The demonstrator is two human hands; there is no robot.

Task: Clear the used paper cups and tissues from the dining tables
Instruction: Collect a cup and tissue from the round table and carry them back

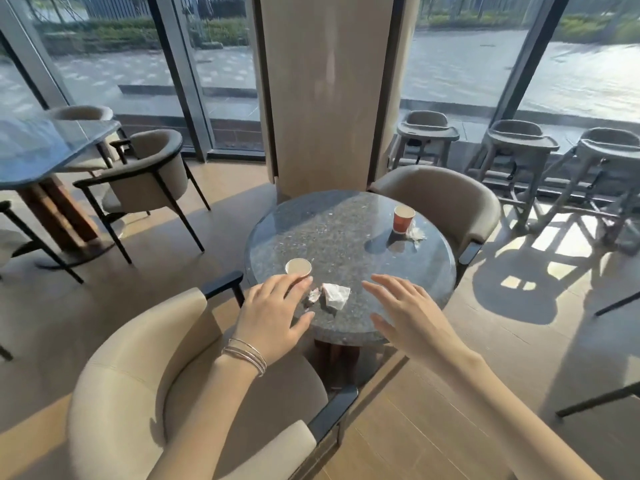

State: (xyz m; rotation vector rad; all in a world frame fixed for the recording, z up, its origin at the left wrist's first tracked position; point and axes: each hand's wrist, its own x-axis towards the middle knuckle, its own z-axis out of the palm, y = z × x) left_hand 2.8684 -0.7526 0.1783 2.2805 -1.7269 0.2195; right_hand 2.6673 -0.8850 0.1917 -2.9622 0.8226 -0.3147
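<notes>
Head view: our left hand point(273, 313), fingers spread, is at the white cup point(298, 266) on the near-left edge of the round table point(329, 230); contact we cannot tell. Our right hand point(405, 313) hovers open and empty over its near edge, beside the tissue point(335, 295).

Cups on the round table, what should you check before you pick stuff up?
1. Hands free: the left hand and right hand are open and hold nothing. Ok.
2. Is the near cup upright? Yes, just past the left fingertips. Ok.
3. Is the near cup empty? Cannot tell.
4. The crumpled tissue lies loose between the hands. Ok.
5. Are the red cup and far tissue within easy reach? Probably not ok, they sit at the far side of the table.
</notes>
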